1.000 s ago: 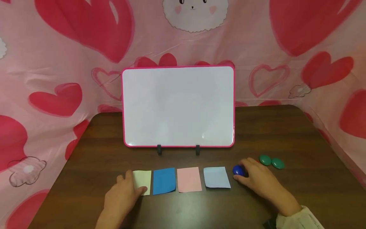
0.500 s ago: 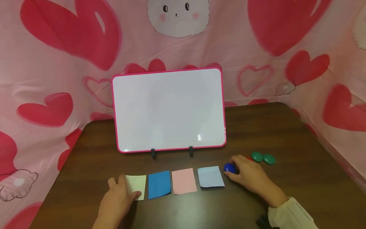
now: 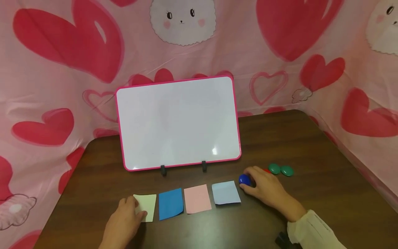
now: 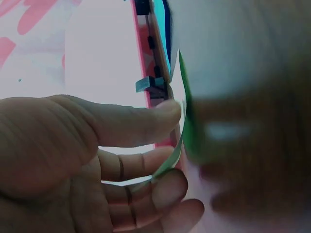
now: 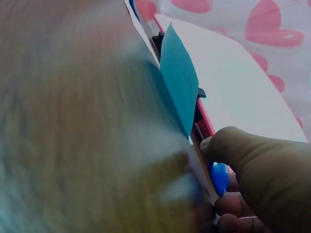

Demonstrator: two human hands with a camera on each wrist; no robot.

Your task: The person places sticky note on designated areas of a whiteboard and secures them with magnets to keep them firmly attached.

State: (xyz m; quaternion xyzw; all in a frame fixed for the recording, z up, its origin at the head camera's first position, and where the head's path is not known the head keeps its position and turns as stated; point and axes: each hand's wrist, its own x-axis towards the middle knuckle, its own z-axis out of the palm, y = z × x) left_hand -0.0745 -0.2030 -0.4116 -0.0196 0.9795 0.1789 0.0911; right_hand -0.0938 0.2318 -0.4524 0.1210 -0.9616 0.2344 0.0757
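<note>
Spreading beneath paper squares is a brown table; behind hangs pink heart-print cloth.

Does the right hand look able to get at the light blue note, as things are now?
Probably yes: the light blue note lies close to the right hand, with nothing covering it. However, the hand is curled round the blue disc, so it may need to let go first.

"What lay at seven o'clock from the centre of view?"
"A pale yellow-green paper note, bowed, its edges curling up."
"And between four and five o'clock?"
"A glossy, round blue disc, domed side up."
</note>
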